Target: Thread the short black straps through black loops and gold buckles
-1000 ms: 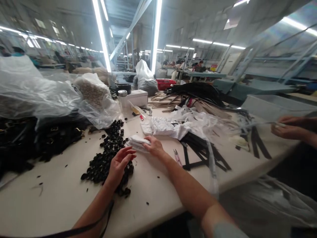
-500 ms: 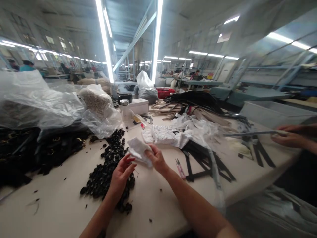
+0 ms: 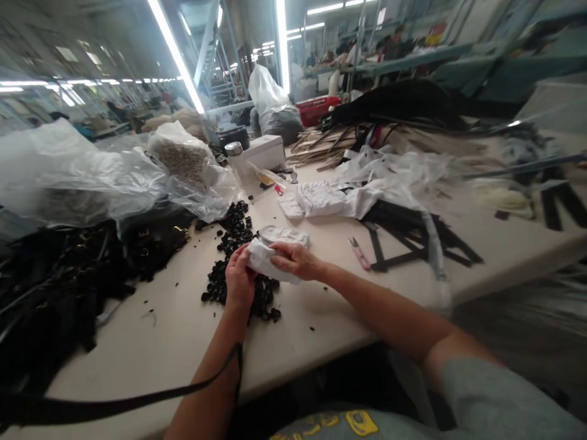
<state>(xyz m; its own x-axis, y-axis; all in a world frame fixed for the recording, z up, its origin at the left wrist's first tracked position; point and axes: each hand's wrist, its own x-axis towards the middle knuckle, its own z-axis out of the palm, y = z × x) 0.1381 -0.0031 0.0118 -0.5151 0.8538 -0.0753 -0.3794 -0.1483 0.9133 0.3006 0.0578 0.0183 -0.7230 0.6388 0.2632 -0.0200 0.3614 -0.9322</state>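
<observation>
Between my hands is a folded white cloth point(image 3: 262, 255), soft and creased. Its left end is pinched by my left hand point(image 3: 240, 278). My right hand point(image 3: 296, 260) has its fingers closed on the cloth's right part. Just behind it lies another white layer point(image 3: 287, 234); whether it belongs to the same cloth I cannot tell. Below and around my hands spreads a pile of small black ring-like parts point(image 3: 217, 284), partly hidden by my left hand. Pink-handled thread snips point(image 3: 359, 253) lie on the table to the right of my right hand.
Crumpled white bundles point(image 3: 330, 199) and black strips point(image 3: 422, 235) lie at the right. Clear plastic bags point(image 3: 183, 165) and heaped black straps point(image 3: 137, 256) fill the left. Farther back stand a lidded jar point(image 3: 235, 156) and a white box point(image 3: 266, 151). A black strap point(image 3: 137, 400) runs to my left forearm.
My left hand, earlier open beside the white cloth, now grips it. My right hand still holds it. The view has tilted down, and the other person's hands at the right have left it.
</observation>
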